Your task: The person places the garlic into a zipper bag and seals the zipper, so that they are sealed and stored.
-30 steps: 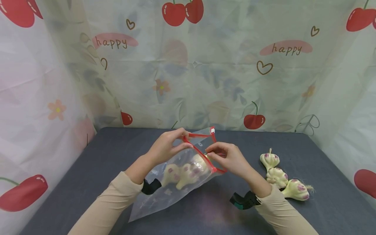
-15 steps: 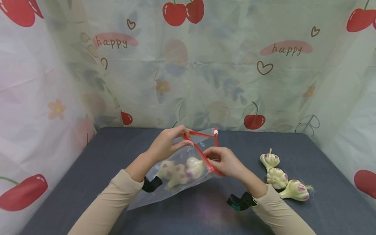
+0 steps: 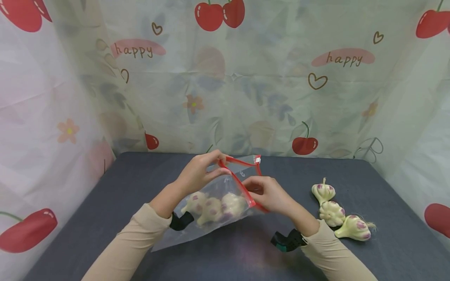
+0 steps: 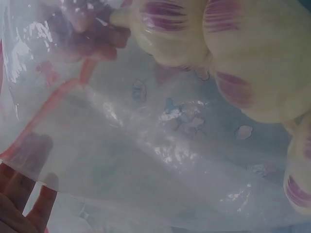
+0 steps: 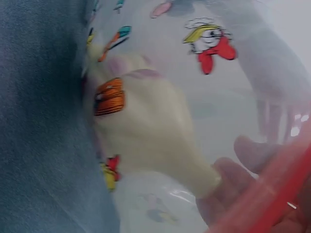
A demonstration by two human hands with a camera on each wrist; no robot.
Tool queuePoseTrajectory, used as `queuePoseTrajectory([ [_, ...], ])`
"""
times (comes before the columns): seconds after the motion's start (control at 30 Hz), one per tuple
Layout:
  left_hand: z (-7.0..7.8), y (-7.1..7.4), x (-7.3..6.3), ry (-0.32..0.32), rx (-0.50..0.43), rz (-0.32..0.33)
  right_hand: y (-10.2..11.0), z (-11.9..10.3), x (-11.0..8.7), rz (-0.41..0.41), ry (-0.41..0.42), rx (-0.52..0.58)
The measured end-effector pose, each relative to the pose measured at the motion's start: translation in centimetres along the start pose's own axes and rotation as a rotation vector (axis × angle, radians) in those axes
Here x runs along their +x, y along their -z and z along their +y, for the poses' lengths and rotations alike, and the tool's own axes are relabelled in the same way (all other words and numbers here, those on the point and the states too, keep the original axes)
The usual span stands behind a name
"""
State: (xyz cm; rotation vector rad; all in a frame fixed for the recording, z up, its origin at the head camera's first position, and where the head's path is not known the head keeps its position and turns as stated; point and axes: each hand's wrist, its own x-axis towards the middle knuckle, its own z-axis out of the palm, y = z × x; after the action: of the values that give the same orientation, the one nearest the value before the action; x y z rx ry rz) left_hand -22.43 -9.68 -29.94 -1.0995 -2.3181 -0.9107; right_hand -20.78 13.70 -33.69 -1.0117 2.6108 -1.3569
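Observation:
My left hand [image 3: 204, 171] pinches the red zip edge of a clear zip bag [image 3: 190, 238], holding its mouth apart. In the left wrist view, fingers [image 4: 43, 201] of that hand lie along the bag's edge. Several garlic bulbs with purple streaks lie inside the bag, among them one garlic bulb [image 3: 233, 205] nearest the mouth. My right hand [image 3: 265, 191] reaches in through the mouth, partly behind the red edge. In the right wrist view, its thumb and fingers stand apart, with fingertips [image 5: 223, 187] right at the end of a bulb's stem [image 5: 206, 179].
On the right of the dark table [image 3: 140, 171] lie three more garlic bulbs [image 3: 332, 212] in a slanting row. A curtain [image 3: 239, 117] printed with cherries and hearts closes off the back and sides. A black wrist camera [image 3: 288, 240] sits on my right wrist.
My right hand has gone deeper into the bag mouth. The bulb it had at the opening now lies inside, beside the other bulbs. My left hand keeps its grip on the edge.

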Motion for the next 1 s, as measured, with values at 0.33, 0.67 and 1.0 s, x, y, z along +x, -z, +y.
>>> queuePoseTrajectory([
  [0.33,-0.1,-0.1,-0.1,0.002,-0.01,-0.009,1.4,-0.3,-0.6,0.068,-0.005,0.004],
  [0.67,-0.1,-0.2,-0.2,0.022,-0.005,-0.008,2.6,0.0,-1.4,0.124,-0.019,-0.033],
  [1.0,-0.2,-0.3,-0.3,0.025,0.004,-0.012,3.9,0.6,-2.5,0.168,-0.05,-0.058],
])
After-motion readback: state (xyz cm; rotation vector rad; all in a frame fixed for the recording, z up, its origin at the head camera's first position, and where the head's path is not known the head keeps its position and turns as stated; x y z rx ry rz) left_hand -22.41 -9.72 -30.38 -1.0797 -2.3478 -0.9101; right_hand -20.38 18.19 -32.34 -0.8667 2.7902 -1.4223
